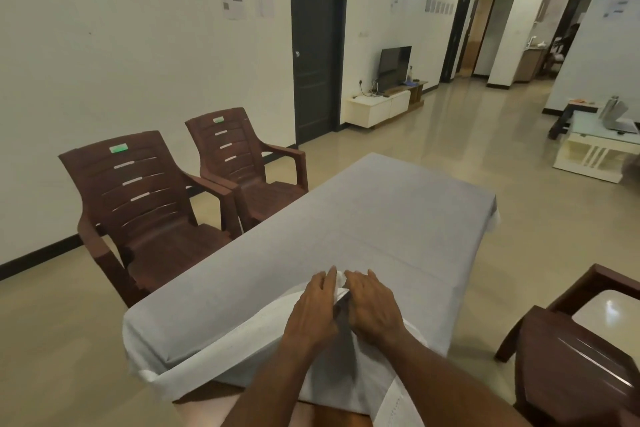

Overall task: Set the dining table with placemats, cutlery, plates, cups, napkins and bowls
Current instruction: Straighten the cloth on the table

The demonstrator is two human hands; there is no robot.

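Observation:
A long dining table (398,218) runs away from me under a pale grey cloth. At its near end a fold of white cloth (341,279) is bunched up between my hands. My left hand (311,308) lies palm down on the cloth with fingers straight, touching the fold from the left. My right hand (372,305) lies flat beside it on the right, fingers straight and pressing the cloth. The cloth's white underside (214,354) hangs turned up along the near left edge. No placemats, cutlery, plates, cups, napkins or bowls are in view.
Two brown plastic chairs (149,204) (242,156) stand along the table's left side. Another brown chair (571,357) is at the near right. A white low table (599,149) stands far right, and a TV unit (384,104) stands by the back wall.

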